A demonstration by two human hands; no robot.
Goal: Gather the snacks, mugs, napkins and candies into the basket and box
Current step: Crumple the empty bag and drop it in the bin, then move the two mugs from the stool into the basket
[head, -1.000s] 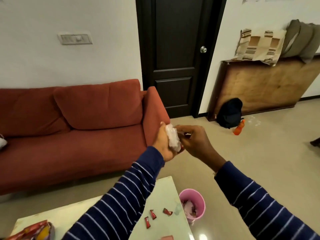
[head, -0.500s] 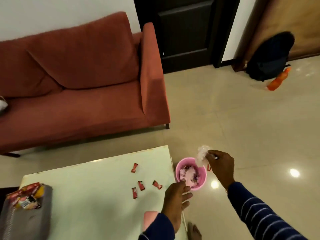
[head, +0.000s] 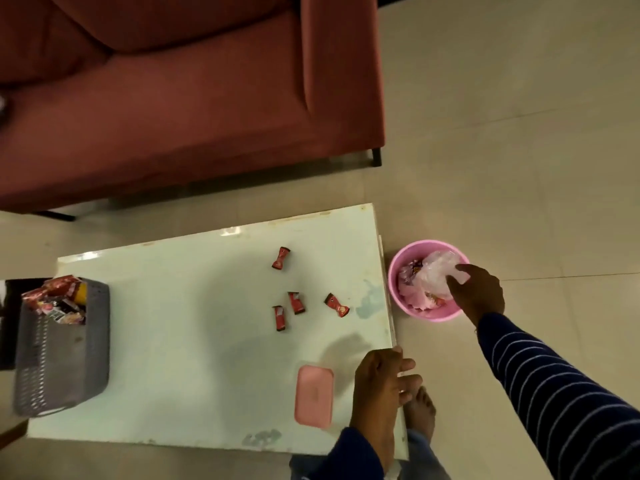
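Note:
Several red-wrapped candies (head: pixel 296 302) lie scattered on the pale green table (head: pixel 173 341). A grey basket (head: pixel 62 358) at the table's left end holds snack packets (head: pixel 55 299). A flat pink box (head: pixel 313 396) lies near the table's front right corner. On the floor right of the table stands a pink bucket (head: pixel 436 316) with wrappers inside. My right hand (head: pixel 479 292) reaches into it, fingers pinching a crumpled white napkin (head: pixel 434 271). My left hand (head: pixel 381 382) rests on the table's right edge with fingers spread, beside the pink box and holding nothing.
A red sofa (head: pixel 190 98) runs along the far side of the table, with a narrow strip of floor between. Beige tiled floor extends to the right. My bare foot (head: pixel 420 410) is on the floor by the table's front right corner.
The view tilted from the room down to the table. My right hand carried the crumpled napkin down into the pink bucket. My left hand let go of it and settled on the table edge.

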